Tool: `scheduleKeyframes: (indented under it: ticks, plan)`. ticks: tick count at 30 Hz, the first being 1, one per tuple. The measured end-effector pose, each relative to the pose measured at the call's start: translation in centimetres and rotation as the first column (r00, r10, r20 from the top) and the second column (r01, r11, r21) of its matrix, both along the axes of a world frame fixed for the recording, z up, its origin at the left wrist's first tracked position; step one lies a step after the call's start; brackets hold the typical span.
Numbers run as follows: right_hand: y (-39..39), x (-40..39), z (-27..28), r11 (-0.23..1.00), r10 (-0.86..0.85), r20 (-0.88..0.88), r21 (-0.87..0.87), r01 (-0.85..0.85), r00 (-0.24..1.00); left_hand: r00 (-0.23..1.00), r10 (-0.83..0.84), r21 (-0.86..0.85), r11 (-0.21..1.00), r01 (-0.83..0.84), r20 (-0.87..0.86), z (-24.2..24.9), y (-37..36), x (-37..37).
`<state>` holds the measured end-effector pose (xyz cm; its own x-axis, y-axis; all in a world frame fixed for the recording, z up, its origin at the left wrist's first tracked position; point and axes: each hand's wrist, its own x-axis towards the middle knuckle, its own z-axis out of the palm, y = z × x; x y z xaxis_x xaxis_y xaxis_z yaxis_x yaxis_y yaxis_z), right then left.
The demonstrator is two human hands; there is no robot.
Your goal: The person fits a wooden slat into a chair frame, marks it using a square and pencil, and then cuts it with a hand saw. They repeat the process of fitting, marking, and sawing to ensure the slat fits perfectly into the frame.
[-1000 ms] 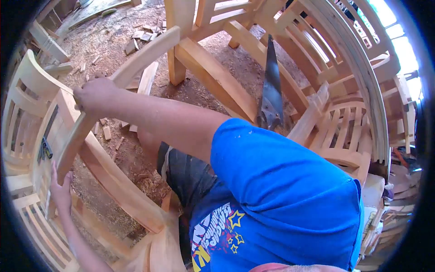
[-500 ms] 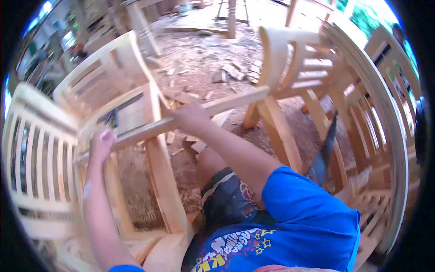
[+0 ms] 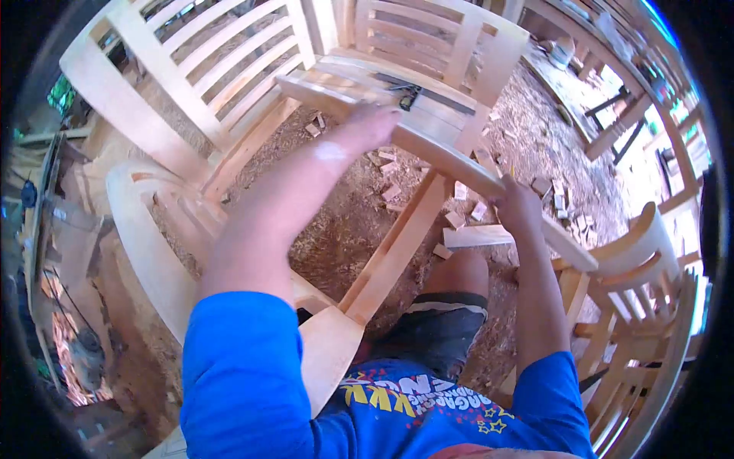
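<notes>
— So, where's the rail?

— Held up across the middle of the view, slanting from upper left down to lower right. It is a long, pale, slightly curved piece of wood, raised over the sawdust floor and passing in front of the chair seat.

— And the hands?

— Left hand sits on the upper part of the rail, arm stretched forward, fingers laid over the wood. I cannot tell whether they wrap fully round it, because the back of the hand faces the camera. Right hand is lower down the same rail, closed round it from underneath, near the lower end.

— So the rail runs between them?

— Yes, it spans from one hand to the other and sticks out past both: past the left hand toward the chair back, past the right hand toward the round-backed chair.

— Anything on that seat?

— A dark tool lies on it, just beyond the left hand; too blurred to name.

— What's below?

— Offcuts scattered on the floor, a flat board beside the right wrist, and the person's knee beneath the rail.
</notes>
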<state>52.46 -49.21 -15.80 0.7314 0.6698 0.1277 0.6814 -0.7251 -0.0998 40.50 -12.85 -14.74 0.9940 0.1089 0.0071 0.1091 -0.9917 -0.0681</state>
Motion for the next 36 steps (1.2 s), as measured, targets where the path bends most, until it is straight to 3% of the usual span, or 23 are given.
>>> scheduleKeyframes:
  ticks: [2,8,12,19,22,25,28,32,36]
  plan:
    - [-0.2,0.4,-1.0,1.0,0.016,0.03,0.014,-0.016,0.999,0.999,0.034,-0.004,0.999,-0.034,-0.002,-0.7,0.1,1.2]
    - [2.4,-0.2,-0.3,1.0,-0.022,0.05,-0.007,0.022,0.998,0.967,0.039,-0.096,0.995,-0.015,0.254,-3.5,3.1,1.3]
    - [2.9,-0.3,-0.1,0.999,-0.035,0.059,-0.013,0.036,0.998,0.98,0.121,-0.106,0.989,-0.105,0.16,-3.0,2.9,1.7]
    - [3.2,-0.5,0.4,0.995,-0.071,0.022,-0.064,0.072,0.997,0.979,0.066,-0.074,0.996,-0.053,0.191,-3.7,3.4,1.9]
    - [3.3,-0.6,0.4,0.995,-0.075,0.035,-0.069,0.077,0.997,0.976,0.129,-0.139,0.985,-0.105,0.174,-2.8,2.7,1.5]
    - [3.0,0.1,-0.2,0.998,-0.034,0.081,-0.043,0.038,0.996,0.981,0.139,-0.019,0.99,-0.138,0.135,-2.3,2.0,1.3]
    - [2.8,0.4,-0.6,0.999,-0.021,0.082,-0.03,0.024,0.996,0.958,0.216,-0.177,0.967,-0.184,0.187,-1.9,1.8,1.0]
    - [1.8,1.6,-2.0,0.999,0.024,0.11,0.042,-0.029,0.994,0.969,0.143,-0.117,0.986,-0.12,0.204,-2.9,2.6,2.5]
    - [2.5,0.5,0.0,0.996,-0.092,0.01,-0.021,0.092,0.996,0.966,0.19,-0.173,0.972,-0.16,0.177,-2.9,2.0,2.9]
